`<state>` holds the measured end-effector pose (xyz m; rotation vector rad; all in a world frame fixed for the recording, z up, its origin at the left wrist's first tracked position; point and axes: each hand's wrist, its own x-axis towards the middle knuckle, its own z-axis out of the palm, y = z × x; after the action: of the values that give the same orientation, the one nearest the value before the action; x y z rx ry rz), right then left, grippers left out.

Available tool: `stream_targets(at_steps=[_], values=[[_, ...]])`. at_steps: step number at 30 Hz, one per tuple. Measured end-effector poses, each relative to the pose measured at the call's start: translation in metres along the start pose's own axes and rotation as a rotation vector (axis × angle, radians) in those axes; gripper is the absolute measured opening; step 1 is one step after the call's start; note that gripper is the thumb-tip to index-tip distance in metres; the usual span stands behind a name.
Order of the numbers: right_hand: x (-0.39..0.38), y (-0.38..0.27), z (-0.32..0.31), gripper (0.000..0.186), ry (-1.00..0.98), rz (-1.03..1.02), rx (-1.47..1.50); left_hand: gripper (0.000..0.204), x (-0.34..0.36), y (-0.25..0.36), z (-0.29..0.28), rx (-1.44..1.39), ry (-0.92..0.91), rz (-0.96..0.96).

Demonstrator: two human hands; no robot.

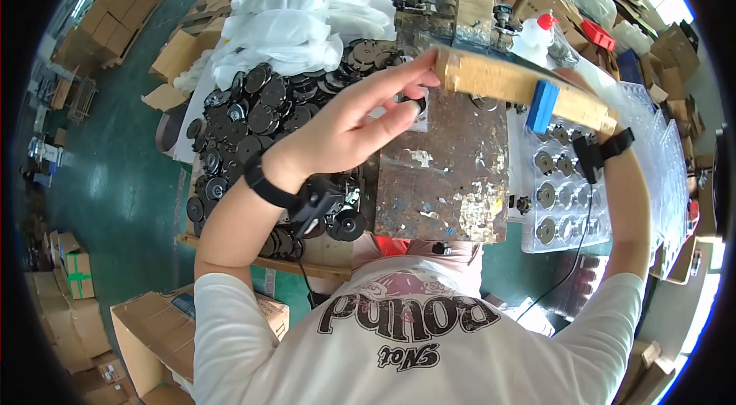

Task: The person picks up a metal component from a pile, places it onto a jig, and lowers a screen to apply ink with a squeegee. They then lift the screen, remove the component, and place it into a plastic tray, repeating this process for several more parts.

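Observation:
My left hand (349, 125) reaches over the near left of the worn metal bench plate (441, 167). Its thumb and fingers close around a small black round part (418, 103), mostly covered by the fingers. Above the plate, a wooden bar (498, 81) with a blue band (543, 107) slants across the view. My right hand (576, 80) lies behind this bar; only a little of it shows, and its fingers are hidden. Left of the plate spreads a heap of black round parts (264, 117).
White bags (299, 14) lie behind the heap. A clear plastic tray (566, 205) with round parts in its pockets sits right of the plate. Behind it stand a red-capped white bottle (535, 38) and a press-like machine (460, 18). An open cardboard box (157, 340) is at lower left.

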<state>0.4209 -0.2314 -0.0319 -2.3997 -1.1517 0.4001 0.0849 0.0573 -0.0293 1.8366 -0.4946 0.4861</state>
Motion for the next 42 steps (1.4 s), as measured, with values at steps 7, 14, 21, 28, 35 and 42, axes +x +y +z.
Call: stream_targets(at_steps=[7,14,21,28,35,42], values=[[0.03,-0.063,0.125,0.051,-0.11,-0.354,0.396,0.055,-0.062,-0.031,-0.084,0.911,0.002,-0.509],[0.046,-0.175,0.18,0.04,0.009,-0.318,-0.182,0.055,-0.127,-0.072,-0.105,1.27,-0.105,-0.785],[0.042,-0.181,0.161,0.034,-0.124,-0.275,-0.225,0.055,-0.124,-0.063,-0.108,1.212,-0.093,-0.812],[-0.01,-0.101,0.103,0.031,-0.027,-0.121,-0.016,0.047,-0.121,-0.067,-0.13,1.148,-0.082,-0.682],[-0.108,0.016,0.041,0.033,0.064,0.138,-0.079,0.046,-0.12,-0.065,-0.129,1.097,-0.114,-0.757],[-0.175,0.098,0.058,0.032,0.035,0.366,-0.153,0.046,-0.113,-0.059,-0.123,1.171,-0.104,-0.857]])
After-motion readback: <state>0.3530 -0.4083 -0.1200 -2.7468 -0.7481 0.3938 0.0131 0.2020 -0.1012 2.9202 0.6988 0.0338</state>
